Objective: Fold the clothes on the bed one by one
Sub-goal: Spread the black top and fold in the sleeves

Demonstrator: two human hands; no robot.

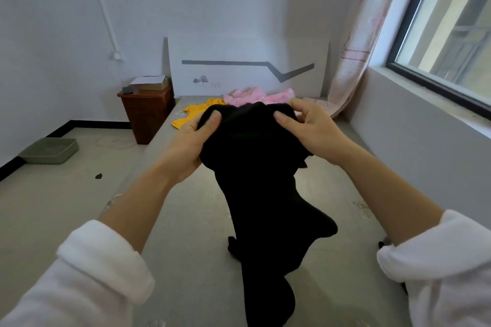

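Left hand and right hand both grip the bunched top of a black fabric garment, thumbs on the cloth. It is held over the middle of the grey bed, tail hanging toward the near edge. A crumpled yellow garment and a pink garment lie at the far edge. On the white headboard, the mark beside the tree print is too small to read.

Matt black cloth garment; glossy reddish wood nightstand; smooth grey mattress.
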